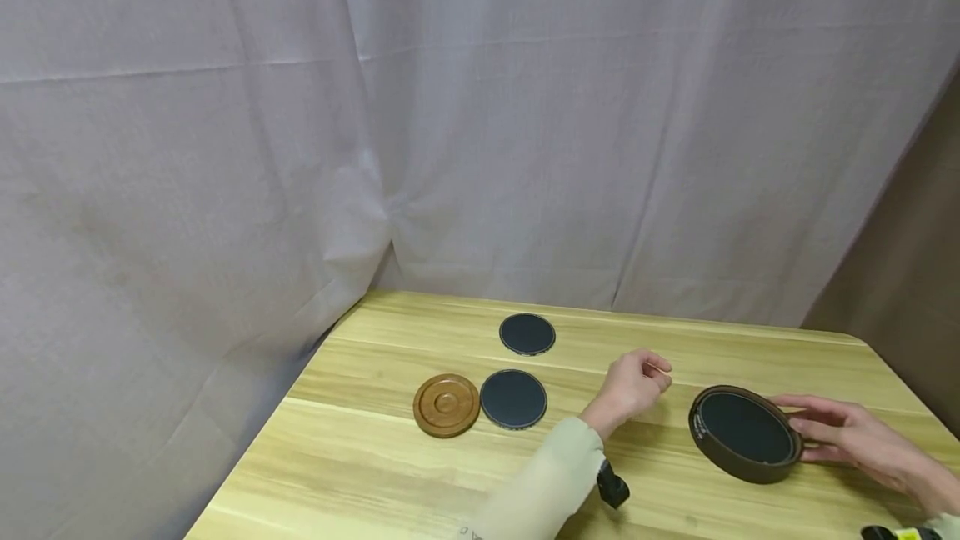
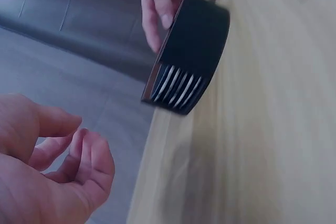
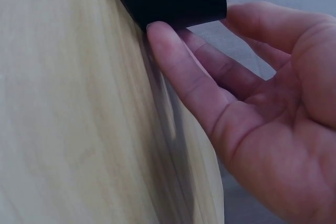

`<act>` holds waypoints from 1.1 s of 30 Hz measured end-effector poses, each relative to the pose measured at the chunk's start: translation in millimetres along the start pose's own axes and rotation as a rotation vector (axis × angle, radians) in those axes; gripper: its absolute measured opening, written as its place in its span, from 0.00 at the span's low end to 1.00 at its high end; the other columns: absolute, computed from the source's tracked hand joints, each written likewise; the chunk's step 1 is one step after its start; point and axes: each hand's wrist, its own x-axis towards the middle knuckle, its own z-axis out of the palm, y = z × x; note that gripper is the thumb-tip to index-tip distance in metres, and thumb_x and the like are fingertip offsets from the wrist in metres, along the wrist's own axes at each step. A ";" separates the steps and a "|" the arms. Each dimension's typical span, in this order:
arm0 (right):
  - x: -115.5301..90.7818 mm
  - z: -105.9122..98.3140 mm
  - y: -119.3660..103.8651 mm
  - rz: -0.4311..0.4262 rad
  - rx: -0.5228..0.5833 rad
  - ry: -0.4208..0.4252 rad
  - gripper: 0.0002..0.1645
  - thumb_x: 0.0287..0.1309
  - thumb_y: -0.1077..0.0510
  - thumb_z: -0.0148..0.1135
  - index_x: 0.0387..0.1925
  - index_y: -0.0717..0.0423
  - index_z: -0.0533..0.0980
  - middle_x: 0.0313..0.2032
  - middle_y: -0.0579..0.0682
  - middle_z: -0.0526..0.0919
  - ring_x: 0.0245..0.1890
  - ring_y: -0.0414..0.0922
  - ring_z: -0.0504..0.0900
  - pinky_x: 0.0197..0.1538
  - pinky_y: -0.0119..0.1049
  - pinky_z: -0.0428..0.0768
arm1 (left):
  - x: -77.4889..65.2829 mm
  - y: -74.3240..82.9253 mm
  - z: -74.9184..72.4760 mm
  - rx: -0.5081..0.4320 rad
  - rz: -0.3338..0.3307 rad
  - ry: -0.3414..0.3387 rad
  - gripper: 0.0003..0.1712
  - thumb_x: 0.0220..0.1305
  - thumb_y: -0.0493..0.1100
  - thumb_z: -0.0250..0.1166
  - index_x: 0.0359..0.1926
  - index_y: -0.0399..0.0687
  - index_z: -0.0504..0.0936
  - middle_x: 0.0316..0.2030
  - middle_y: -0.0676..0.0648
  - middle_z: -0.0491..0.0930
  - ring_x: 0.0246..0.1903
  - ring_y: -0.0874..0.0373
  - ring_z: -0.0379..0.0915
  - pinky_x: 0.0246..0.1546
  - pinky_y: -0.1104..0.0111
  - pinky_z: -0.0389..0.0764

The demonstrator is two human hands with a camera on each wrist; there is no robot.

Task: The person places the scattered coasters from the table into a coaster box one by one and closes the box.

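Over the right part of the table, my right hand [image 1: 855,436] grips the edge of a round dark brown coaster holder [image 1: 720,457]. A black coaster [image 1: 750,427] lies uppermost inside it, and the holder is tilted. In the left wrist view, a gap in the side of the holder [image 2: 194,35] shows several stacked coaster edges [image 2: 181,85]. The right wrist view has the thumb and fingers [image 3: 173,51] at its rim. My left hand [image 1: 632,386] is to the left of the holder, apart from it, its fingers loosely curled around nothing.
Left of my left hand lie a brown wooden coaster [image 1: 446,405] and a black coaster [image 1: 513,399] side by side. Another black coaster [image 1: 527,333] is farther back on the wooden table [image 1: 337,457]. A grey curtain [image 1: 510,148] hangs behind the table and along its left side.
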 end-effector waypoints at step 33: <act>-1.6 3.7 3.1 0.044 -0.038 0.044 0.29 0.75 0.67 0.40 0.66 0.37 0.70 0.55 0.35 0.82 0.53 0.40 0.83 0.52 0.41 0.83 | 51.2 -49.9 -130.4 0.575 0.010 -0.058 0.08 0.70 0.47 0.60 0.38 0.49 0.76 0.27 0.54 0.74 0.22 0.62 0.64 0.27 0.71 0.66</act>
